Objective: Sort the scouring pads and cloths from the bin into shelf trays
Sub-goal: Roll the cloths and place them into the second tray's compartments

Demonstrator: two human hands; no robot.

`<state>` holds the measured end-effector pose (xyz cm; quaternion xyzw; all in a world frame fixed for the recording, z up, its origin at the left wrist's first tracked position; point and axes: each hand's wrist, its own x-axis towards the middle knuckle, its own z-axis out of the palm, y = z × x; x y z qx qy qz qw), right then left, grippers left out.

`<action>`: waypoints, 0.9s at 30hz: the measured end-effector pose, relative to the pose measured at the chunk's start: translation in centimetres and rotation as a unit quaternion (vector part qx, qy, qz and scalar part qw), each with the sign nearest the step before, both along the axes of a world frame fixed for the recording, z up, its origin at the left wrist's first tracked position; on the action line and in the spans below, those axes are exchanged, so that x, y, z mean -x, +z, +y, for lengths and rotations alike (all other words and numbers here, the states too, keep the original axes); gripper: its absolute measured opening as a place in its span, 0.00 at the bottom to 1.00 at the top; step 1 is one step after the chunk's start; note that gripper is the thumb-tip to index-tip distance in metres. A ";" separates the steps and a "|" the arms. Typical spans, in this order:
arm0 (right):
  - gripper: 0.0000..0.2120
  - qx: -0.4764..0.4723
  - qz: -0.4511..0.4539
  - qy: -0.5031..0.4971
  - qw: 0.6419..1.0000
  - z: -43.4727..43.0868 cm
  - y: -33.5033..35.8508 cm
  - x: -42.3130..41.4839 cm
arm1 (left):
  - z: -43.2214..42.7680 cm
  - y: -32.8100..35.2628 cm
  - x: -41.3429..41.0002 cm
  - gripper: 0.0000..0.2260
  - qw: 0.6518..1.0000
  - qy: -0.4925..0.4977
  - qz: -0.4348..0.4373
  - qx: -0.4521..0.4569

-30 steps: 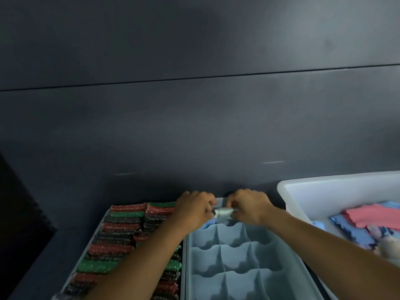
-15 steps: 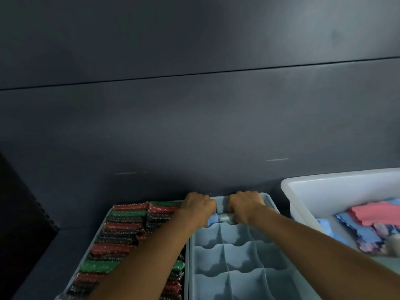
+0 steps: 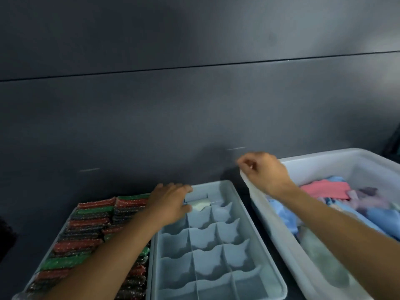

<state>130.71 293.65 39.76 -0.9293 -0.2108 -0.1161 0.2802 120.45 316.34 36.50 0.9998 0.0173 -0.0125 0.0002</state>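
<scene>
Pale cloth (image 3: pixel 201 205) sits in the middle compartment of the back row of the divided tray (image 3: pixel 259 241). It's crumpled and fills only part of the cell. The tray is grey-blue, three cells across. The other cells in view look bare, though the back-left one is hidden.

Left hand (image 3: pixel 171 204) lies palm down over that back-left cell, with the fingers (image 3: pixel 184 189) fairly straight and reaching the tray's far rim. The thumb side is right up against the pale cloth. A sliver of blue shows at the hand's edge; can't tell what it is or whether the hand presses on it.

Right hand (image 3: pixel 264 172) is in the air over the near-left corner of the white bin (image 3: pixel 337 155). Its fingers are curled in, tips close to the thumb. Nothing is visible between them, but it's motion-blurred, so I can't tell if it holds anything.

The bin stands just right of the divided tray, tilted in frame, with a narrow strip of dark shelf (image 3: pixel 245 195) between them. Inside it is a loose heap: a pink cloth (image 3: pixel 324 188) on top toward the back, blue cloths (image 3: pixel 283 215) along the left wall, and purplish pieces that are too blurred to name.

Left of the divided tray, touching it, is a second tray (image 3: pixel 65 221) packed with scouring pads (image 3: pixel 86 234) — red, green and dark, standing on edge in rows. The left forearm crosses over its right side.

Behind everything is a dark grey wall panel (image 3: pixel 194 115) with one horizontal seam.
</scene>
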 end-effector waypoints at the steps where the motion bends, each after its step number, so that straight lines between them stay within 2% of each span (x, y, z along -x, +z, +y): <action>1: 0.07 -0.007 0.025 -0.033 0.999 -1.9 -0.1 -1.0 | -0.7 0.3 0.5 0.23 0.999 -0.001 -0.017 0.037; 3: 0.13 0.097 0.111 -0.019 0.989 -5.2 -1.6 -2.8 | -2.2 0.9 1.3 0.23 0.991 0.004 -0.048 0.126; 5: 0.21 0.281 0.211 0.063 0.934 -7.0 -3.6 -3.1 | -3.5 1.2 1.8 0.21 0.974 0.009 -0.068 0.215; 6: 0.28 0.347 0.233 0.080 0.905 -7.6 -4.7 -3.0 | -4.2 1.3 2.0 0.20 0.965 0.011 -0.074 0.253; 7: 0.32 0.370 0.237 0.090 0.894 -7.9 -5.6 -2.8 | -4.7 1.3 2.2 0.19 0.954 0.015 -0.079 0.289; 8: 0.31 0.362 0.227 0.100 0.899 -7.9 -6.3 -2.6 | -5.2 1.4 2.5 0.18 0.941 0.022 -0.081 0.327; 11: 0.08 0.312 0.118 0.144 0.932 -7.6 -6.2 -2.9 | -5.8 1.5 3.6 0.15 0.898 0.037 -0.092 0.429; 12: 0.07 0.284 0.102 0.148 0.942 -7.6 -5.5 -3.1 | -6.0 1.4 4.1 0.14 0.884 0.040 -0.100 0.454; 14: 0.08 0.170 0.117 0.139 0.969 -7.5 -3.6 -3.3 | -6.6 1.0 5.3 0.10 0.860 0.048 -0.117 0.494; 17: 0.07 0.006 0.144 0.118 0.982 -7.3 0.5 -1.7 | -7.9 0.4 6.9 0.08 0.865 0.026 -0.123 0.486; 19: 0.07 -0.045 0.143 0.128 0.980 -6.9 3.5 0.0 | -8.9 0.8 7.1 0.08 0.860 0.009 -0.129 0.493; 21: 0.07 -0.086 0.146 0.166 0.971 -6.1 6.3 1.9 | -9.9 2.3 6.8 0.10 0.817 0.018 -0.143 0.559; 23: 0.03 -0.119 0.161 0.197 0.960 -5.0 8.6 3.3 | -11.0 4.5 6.1 0.16 0.758 0.015 -0.132 0.638; 24: 0.01 -0.124 0.165 0.208 0.956 -4.4 9.6 4.1 | -11.5 5.6 5.8 0.18 0.740 0.006 -0.122 0.661; 27: 0.03 -0.124 0.159 0.229 0.952 -2.6 12.0 6.0 | -12.4 8.5 5.2 0.17 0.715 -0.020 -0.112 0.689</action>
